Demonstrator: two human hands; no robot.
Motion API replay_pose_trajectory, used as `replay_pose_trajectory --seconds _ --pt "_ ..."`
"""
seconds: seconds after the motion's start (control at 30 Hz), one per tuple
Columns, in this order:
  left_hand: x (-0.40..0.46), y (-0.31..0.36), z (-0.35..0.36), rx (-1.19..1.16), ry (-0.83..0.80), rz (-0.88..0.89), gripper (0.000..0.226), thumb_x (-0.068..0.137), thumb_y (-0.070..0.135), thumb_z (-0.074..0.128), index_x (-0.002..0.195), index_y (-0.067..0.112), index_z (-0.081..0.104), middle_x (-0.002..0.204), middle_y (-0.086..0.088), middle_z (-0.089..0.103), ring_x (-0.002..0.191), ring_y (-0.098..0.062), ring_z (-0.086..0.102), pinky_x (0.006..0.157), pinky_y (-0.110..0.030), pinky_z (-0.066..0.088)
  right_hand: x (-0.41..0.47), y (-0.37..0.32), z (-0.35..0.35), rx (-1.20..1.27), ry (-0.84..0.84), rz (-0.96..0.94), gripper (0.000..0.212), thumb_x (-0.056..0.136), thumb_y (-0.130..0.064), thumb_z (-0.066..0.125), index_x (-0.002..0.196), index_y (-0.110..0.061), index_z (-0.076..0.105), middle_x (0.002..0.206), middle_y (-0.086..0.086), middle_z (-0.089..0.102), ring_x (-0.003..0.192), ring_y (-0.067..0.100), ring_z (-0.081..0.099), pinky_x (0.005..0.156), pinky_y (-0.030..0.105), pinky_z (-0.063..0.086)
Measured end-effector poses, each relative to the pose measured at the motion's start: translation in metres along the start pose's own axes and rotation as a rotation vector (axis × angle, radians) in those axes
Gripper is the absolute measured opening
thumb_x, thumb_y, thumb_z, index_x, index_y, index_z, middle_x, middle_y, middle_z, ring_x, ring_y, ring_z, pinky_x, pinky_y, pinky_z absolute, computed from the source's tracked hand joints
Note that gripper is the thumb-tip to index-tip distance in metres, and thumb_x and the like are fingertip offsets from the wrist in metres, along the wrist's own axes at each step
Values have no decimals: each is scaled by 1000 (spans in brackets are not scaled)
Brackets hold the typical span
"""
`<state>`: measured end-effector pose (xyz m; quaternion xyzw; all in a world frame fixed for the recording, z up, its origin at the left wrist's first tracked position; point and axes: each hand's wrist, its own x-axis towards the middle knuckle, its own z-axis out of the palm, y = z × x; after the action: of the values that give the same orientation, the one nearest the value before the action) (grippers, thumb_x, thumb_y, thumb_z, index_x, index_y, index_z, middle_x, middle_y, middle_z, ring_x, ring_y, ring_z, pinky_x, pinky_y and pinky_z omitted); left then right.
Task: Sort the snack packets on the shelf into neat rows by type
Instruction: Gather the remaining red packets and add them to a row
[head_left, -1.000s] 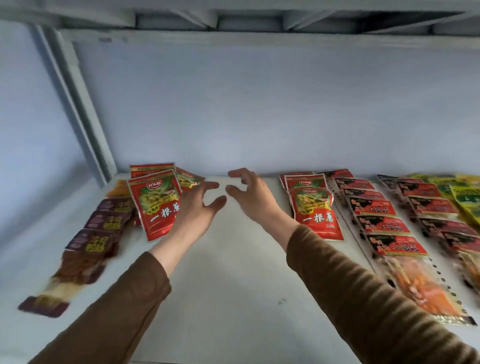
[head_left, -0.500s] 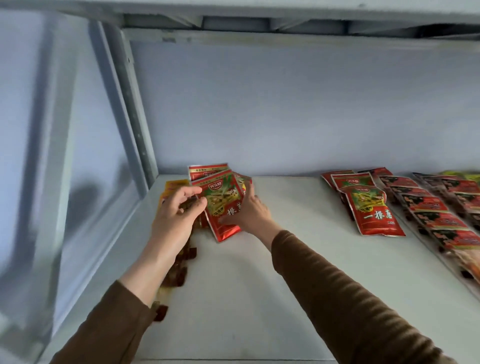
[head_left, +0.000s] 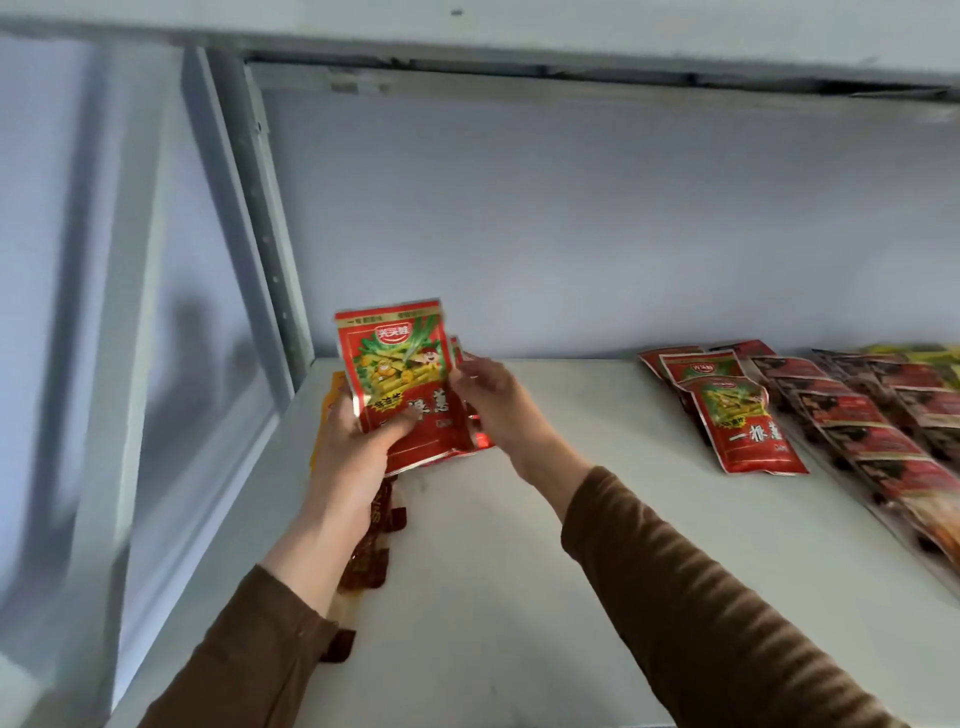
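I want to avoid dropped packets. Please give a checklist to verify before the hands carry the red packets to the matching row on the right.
1. Left hand grips the red packets: ok, thumb on the front.
2. Right hand supports the stack: ok, fingers at its right edge.
3. All red packets gathered: cannot tell, the hands hide what lies beneath.
4. Matching row in view: ok, same red packets at right.
5. Shelf between stack and row free: ok, bare.
6. Brown packets under the left wrist not snagged: cannot tell.
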<state>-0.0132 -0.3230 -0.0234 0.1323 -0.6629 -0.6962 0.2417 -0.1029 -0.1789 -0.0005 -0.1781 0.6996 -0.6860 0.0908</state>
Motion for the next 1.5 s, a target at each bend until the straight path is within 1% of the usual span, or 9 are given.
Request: replay_pose_trajectory --seconds 0.13,0.43,0.77,0.9,1.07,1.2,1.27,1.4,1.5 --pt "3 -1 -18 -95 93 -22 46 80 24 85 117 37 63 104 18 77 88 -2 75 70 -24 53 28 10 -28 -442 288 65 33 94 -34 62 122 -17 56 111 3 68 91 21 67 77 36 55" --pt "-4 -2 -13 -79 114 -61 45 79 27 86 114 40 61 100 24 75 84 4 73 69 -23 50 49 33 2 -698 129 95 96 75 -47 82 147 -17 26 138 8 49 126 29 50 104 49 47" --pt "-11 -1 -6 -70 42 -94 42 76 41 84 114 35 68 99 16 78 86 -5 76 71 -25 52 32 8 -19 65 48 229 23 88 -22 75 106 -12 67 99 10 77 88 30 75 81 45 61" --pt "-11 2 4 -82 -50 -124 44 77 45 82 118 32 68 108 9 78 94 -14 77 83 -37 57 16 -18 -29 284 -20 106 30 96 -32 64 115 -8 65 104 9 77 92 26 75 76 38 60" --pt "-11 9 19 13 -60 -51 64 76 45 84 126 28 48 117 7 70 89 -5 75 63 -21 59 -2 -32 -31 290 -21 49 37 101 -45 52 118 -15 65 110 5 76 99 26 74 90 44 57" --pt "-13 14 31 78 -231 -52 61 79 43 81 129 46 45 123 13 69 106 -13 72 91 -42 58 -12 -34 -42 352 -12 104 40 100 -48 51 117 -16 66 108 6 76 97 28 74 82 44 60" --pt "-19 15 42 83 -281 -35 50 82 39 81 118 57 51 118 17 71 105 -9 71 91 -39 57 -17 -31 -50 380 2 129 46 99 -51 51 121 -12 65 110 10 75 100 31 73 85 46 60" --pt "-32 13 80 29 -295 -3 56 84 25 82 126 47 52 110 23 73 95 1 72 74 -23 57 -36 -31 -80 326 32 97 60 87 -64 56 122 -16 64 106 6 77 94 26 75 71 34 62" --pt "-47 5 120 -40 -351 -53 58 85 15 80 125 43 51 111 17 75 97 -3 73 83 -31 59 -56 -27 -117 140 92 47 50 88 -50 66 128 -22 54 114 3 75 95 22 75 76 34 62"
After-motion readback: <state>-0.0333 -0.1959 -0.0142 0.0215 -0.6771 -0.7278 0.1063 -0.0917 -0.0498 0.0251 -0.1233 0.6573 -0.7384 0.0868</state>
